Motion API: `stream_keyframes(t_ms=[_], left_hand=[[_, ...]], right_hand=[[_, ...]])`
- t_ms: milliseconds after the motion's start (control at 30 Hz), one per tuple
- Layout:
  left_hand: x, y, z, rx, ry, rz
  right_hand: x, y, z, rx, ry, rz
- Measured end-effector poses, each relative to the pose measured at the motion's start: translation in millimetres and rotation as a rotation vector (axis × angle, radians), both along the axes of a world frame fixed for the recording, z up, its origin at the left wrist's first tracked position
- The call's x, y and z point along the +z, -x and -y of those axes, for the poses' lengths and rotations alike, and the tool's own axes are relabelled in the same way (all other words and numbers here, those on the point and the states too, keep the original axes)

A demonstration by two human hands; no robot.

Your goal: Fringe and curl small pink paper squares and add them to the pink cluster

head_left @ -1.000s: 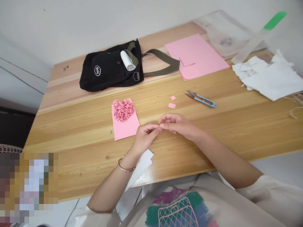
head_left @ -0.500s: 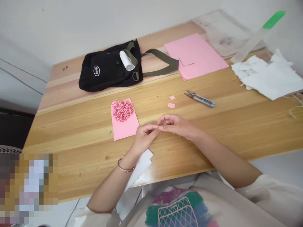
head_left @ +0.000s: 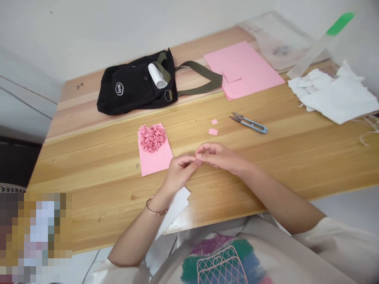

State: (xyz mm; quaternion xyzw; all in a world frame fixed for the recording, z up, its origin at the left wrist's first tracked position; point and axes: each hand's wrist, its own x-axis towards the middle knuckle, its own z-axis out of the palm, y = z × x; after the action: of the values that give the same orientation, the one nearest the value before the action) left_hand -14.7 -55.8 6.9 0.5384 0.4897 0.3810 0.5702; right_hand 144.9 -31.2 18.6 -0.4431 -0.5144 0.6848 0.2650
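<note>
My left hand (head_left: 181, 170) and my right hand (head_left: 216, 157) meet fingertip to fingertip over the table. Both are closed in a pinch; whatever lies between the fingers is too small or hidden to make out. Just left of my left hand is a pink paper rectangle (head_left: 154, 163), and a cluster of small pink curled bits (head_left: 152, 138) sits on its upper part. Beyond my right hand lie two little pink paper pieces, a larger one (head_left: 213, 131) and a smaller one (head_left: 214, 122). Thread snips (head_left: 251, 124) with a blue handle rest to their right.
At the back lies a black bag (head_left: 133, 85) with a white roll (head_left: 157, 75) on it. Pink sheets (head_left: 248, 67) are right of its strap. Torn white paper (head_left: 337, 94) and a green-tipped clear strip (head_left: 340, 23) are far right. White paper (head_left: 174, 209) lies under my left forearm.
My right fingertips have shifted very slightly against the left ones. The whole view has drifted a little; the objects on the table stay where they were.
</note>
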Motion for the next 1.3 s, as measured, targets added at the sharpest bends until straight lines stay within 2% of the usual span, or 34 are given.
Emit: stream_keyframes(t_ms=[233,467,700,900,1067,1300], left_hand=[[0.3,-0.6,0.5,0.001,0.007,-0.024],[-0.5,-0.1,0.1,-0.001,0.003,-0.025],[-2.2,0.2,-0.6,-0.007,-0.006,0.014],[-0.4,-0.1,-0.1,0.009,0.017,0.002],[-0.6,0.8,-1.1,0.023,0.028,0.021],[-1.5,1.3,-1.8,0.036,0.047,0.025]], right_hand=[[-1.0,-1.8,-1.0,0.027,0.036,0.010],[-0.4,-2.5,-1.9,0.062,0.003,-0.009],[1.3,-1.9,-1.0,0.051,-0.019,0.009],[1.1,-3.7,-2.7,0.040,0.056,0.005],[-0.5,-4.0,-2.5,0.068,-0.008,0.004],[-4.4,-2.3,-0.9,0.030,0.005,0.018]])
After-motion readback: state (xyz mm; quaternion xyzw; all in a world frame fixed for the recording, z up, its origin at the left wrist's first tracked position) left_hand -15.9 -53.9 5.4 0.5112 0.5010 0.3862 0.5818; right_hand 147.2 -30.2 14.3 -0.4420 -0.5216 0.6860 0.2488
